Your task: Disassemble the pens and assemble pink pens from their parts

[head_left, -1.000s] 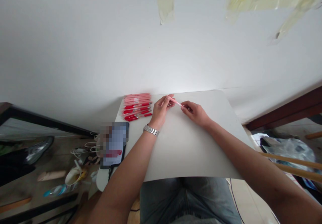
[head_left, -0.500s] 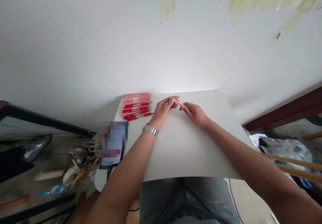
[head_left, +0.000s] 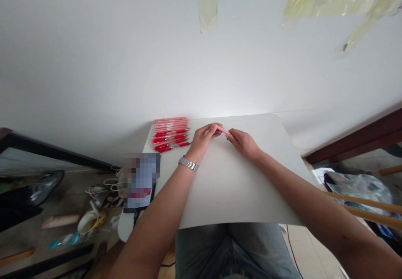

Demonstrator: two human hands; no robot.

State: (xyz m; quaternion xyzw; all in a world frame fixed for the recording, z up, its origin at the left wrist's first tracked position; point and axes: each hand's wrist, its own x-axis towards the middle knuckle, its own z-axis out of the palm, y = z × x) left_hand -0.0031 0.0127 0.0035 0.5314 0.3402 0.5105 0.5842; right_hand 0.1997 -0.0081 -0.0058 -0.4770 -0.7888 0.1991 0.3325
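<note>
The pink pen [head_left: 223, 129], pinched toward opposite ends by the left hand [head_left: 202, 138] and right hand [head_left: 244, 142], is probably light, stiff and slippery, best held near either end.

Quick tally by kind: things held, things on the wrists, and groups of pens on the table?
Pink pen, between left hand and right hand: 1
Metal wristband: 1
Group of pens, too tightly packed to count singly: 1
Total: 3
</note>
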